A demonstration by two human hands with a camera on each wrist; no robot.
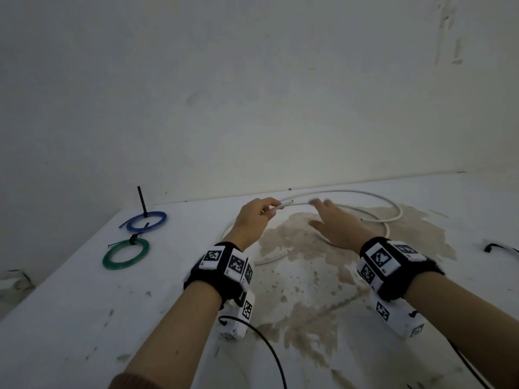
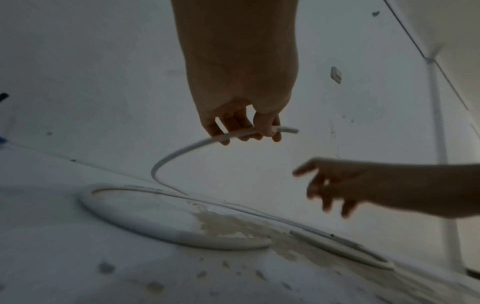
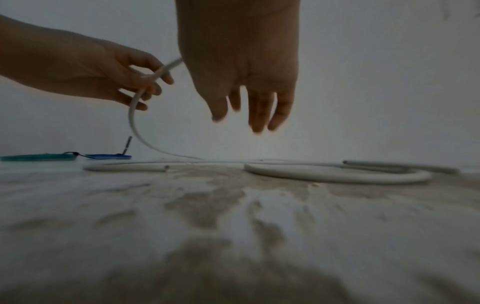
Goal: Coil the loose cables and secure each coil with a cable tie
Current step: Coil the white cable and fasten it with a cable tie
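A: Nearest us, both wrists in black straps with white marker blocks, over a white counter (image 1: pixel 70 318) with a big brownish stain (image 1: pixel 314 279) down its middle

B: And the left hand (image 1: pixel 254 217)?

A: Raised off the counter, fingers (image 2: pixel 267 128) curled round the white cable (image 1: pixel 365 196) close to its cut end, thumb pressing it against the fingertips. A short stub pokes out past the grip

B: The right hand (image 1: pixel 335 224)?

A: Just beside it, palm down, fingers (image 3: pixel 262 111) spread and relaxed, grasping nothing. It's blurred, and hovers above the cable without touching it

B: Where does the cable run?

A: From the left hand it arcs down to the counter, then lies in wide loose loops across the stain, reaching toward the wall

B: Anything else?

A: Far left, a green cable coil (image 1: pixel 125 254) with a dark tie on it; behind that a blue cable coil (image 1: pixel 146 221), its black cable tie (image 1: pixel 142 200) sticking straight up. At the right edge, a small black item I can't identify
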